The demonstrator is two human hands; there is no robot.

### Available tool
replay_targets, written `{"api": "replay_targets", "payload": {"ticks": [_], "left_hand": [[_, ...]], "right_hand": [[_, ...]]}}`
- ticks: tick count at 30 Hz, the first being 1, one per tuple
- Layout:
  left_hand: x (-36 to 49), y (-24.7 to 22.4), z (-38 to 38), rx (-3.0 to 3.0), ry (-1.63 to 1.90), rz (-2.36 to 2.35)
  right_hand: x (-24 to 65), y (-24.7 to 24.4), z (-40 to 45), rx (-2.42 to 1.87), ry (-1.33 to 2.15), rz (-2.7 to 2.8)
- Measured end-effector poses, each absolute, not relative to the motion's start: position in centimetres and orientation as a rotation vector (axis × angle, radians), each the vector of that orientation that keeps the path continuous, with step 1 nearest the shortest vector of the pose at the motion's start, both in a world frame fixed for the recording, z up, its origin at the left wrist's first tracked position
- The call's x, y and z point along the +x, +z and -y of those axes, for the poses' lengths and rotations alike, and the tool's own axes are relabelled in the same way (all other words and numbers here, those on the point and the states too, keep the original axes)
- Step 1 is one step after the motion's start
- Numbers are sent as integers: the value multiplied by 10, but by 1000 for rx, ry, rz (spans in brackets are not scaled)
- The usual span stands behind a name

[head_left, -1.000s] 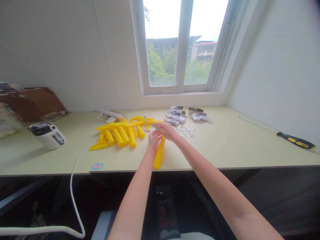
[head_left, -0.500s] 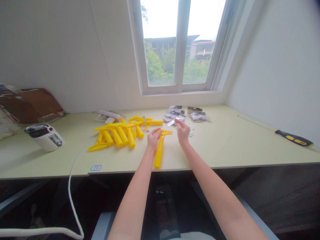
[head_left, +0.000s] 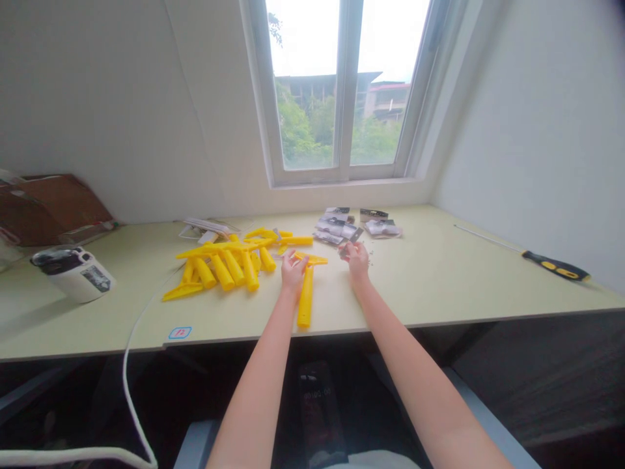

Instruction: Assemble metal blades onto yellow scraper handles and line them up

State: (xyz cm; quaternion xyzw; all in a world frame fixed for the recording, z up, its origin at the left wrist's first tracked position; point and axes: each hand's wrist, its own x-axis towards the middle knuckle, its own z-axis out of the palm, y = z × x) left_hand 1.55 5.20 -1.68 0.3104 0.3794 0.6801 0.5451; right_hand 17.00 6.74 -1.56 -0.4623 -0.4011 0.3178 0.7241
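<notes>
Fingers, left hand (head_left: 293, 272): pinching the yellow tool (head_left: 305, 299) by one end of its T-shaped head.
Fingers, right hand (head_left: 358, 263): pinching a flat metal plate (head_left: 358, 234).
Yellow tool: between my hands, handle toward the near edge of the tabletop (head_left: 449, 280).
Change: a second ago my hands met at the head; now the right is apart, plate turned.
Meaning: from here, I judge plate and tool unjoined.

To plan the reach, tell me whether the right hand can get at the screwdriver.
Probably yes: nothing tall stands between the right hand and the screwdriver, though that hand holds a thin flat piece, perhaps best put down first.
</notes>
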Motion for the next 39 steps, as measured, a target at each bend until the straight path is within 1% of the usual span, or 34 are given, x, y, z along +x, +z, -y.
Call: {"api": "replay_targets", "payload": {"ticks": [2, 4, 8, 15, 23, 31, 35, 39], "left_hand": [[16, -16, -52, 718, 1592, -894], [16, -16, -51, 731, 1564, -865], [16, -16, -49, 785, 1529, -804], [17, -12, -44, 827, 1494, -816], [16, -16, -46, 863, 1482, -847], [15, -16, -46, 869, 1429, -849], [15, -22, -52, 862, 1448, -849], [15, -25, -56, 844, 1496, -861]], "right_hand": [[168, -15, -65, -973, 842, 923], [165, -13, -61, -959, 905, 994], [163, -13, -57, -979, 917, 1119], [163, -13, -54, -1014, 941, 1168], [162, -8, -48, -1099, 894, 1252], [162, -12, -49, -1108, 728, 1477], [159, -11, -44, -1110, 663, 1550], [156, -5, -37, -1099, 676, 1620]]}}
